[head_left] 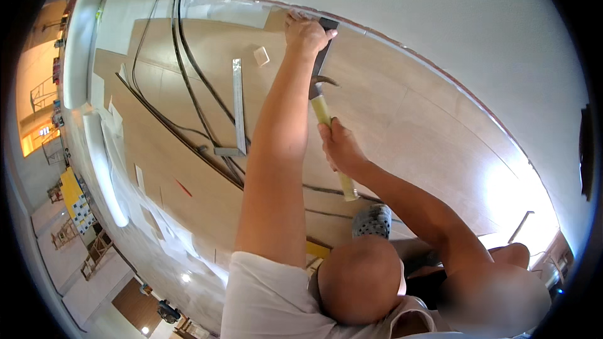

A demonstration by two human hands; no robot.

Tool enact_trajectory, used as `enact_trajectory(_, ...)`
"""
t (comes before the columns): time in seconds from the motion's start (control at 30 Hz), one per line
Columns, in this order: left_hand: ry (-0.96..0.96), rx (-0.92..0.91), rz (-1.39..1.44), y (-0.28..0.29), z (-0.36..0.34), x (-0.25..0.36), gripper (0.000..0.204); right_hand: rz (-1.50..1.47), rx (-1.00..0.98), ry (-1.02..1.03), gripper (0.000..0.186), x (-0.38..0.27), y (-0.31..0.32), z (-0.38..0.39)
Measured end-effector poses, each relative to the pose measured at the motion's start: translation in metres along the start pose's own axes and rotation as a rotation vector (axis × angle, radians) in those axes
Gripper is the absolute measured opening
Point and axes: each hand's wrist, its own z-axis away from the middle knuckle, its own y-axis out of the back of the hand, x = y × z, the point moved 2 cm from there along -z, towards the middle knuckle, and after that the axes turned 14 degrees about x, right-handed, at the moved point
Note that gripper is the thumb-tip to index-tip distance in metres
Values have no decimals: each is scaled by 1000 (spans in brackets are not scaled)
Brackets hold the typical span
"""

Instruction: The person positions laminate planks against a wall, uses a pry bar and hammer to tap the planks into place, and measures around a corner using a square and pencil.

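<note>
My left hand is up at the wall's bottom edge, fingers curled beside the top of a dark flat bar; what they grip, if anything, is hidden. My right hand is closed round the yellow handle of a claw hammer. The hammer's head lies over the lower part of the dark bar, below my left hand. Left of my left forearm, a metal square and a small pale block lie on the tan board floor.
Long dark cables cross the boards. A white wall curves along the top and right. At left are long white rolls, plastic sheeting and distant scaffold-like frames. A speckled sock shows below the hammer.
</note>
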Motion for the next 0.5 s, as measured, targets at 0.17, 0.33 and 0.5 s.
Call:
enact_trajectory(0.17,14,-57,-74,-8,0,-23,104,88,-338,-25,41,0,-7,-11)
enact_trajectory(0.33,-5,-113,-41,10,-3,2,107,58,-103,76,39,2,-17,2)
enact_trajectory(0.5,-41,-153,-76,-4,-4,-17,110,177,-330,26,42,-1,27,19)
